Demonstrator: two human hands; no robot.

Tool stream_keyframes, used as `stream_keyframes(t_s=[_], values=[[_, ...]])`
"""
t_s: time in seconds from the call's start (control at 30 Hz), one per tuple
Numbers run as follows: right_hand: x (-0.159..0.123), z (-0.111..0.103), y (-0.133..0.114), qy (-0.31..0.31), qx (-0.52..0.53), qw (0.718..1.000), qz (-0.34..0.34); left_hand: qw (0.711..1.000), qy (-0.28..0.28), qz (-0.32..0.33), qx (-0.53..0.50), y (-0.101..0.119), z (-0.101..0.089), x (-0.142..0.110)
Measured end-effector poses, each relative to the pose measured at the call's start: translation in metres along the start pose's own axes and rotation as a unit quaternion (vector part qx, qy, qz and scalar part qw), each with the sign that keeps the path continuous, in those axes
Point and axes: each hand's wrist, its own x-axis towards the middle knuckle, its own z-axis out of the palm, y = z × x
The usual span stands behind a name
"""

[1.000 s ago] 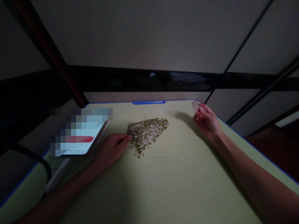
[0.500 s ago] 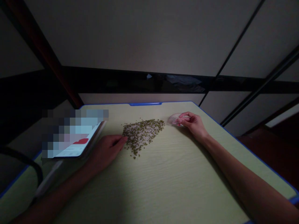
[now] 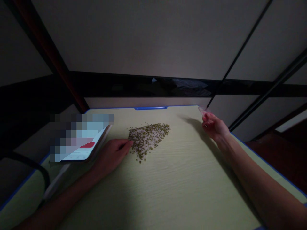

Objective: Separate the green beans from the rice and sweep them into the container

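A spread of small green beans (image 3: 150,135), with whitish patches among them, lies on the pale table. At its left edge my left hand (image 3: 115,151) rests on the table with thumb and fingertips pressed together; anything between them is too small to make out. Over the table's far right side my right hand (image 3: 216,126) is raised, its fingers closed on a small clear plastic bag (image 3: 202,111). The bag sticks out beyond the fingertips, and part of it is hidden by the hand.
On the left a tablet (image 3: 88,148) with a lit, partly blurred screen leans at a slant. Close by it runs a dark cable (image 3: 40,167). The table (image 3: 168,191) has a blue edge and a blue handle (image 3: 151,108) at the back, against a panelled cabinet (image 3: 144,41).
My right hand has lifted the plastic bag off the table and carried it to the right. My left hand stays at the beans. The view has shifted slightly.
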Motion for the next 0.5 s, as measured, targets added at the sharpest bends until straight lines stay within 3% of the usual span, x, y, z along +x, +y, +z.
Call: stream_keyframes(t_s=[0.2, 0.37, 0.5], values=[[-0.001, 0.001, 0.005, -0.014, -0.034, 0.999, -0.024, 1.000, -0.002, -0.001, -0.004, -0.002, 0.000, -0.001], [-0.012, 0.013, 0.022, -0.120, -0.161, 0.975, -0.092, 1.000, -0.002, 0.002, -0.006, -0.002, 0.000, -0.001], [-0.024, 0.022, 0.034, -0.179, -0.253, 0.947, -0.081, 1.000, -0.004, 0.004, 0.000, -0.001, 0.000, -0.001]])
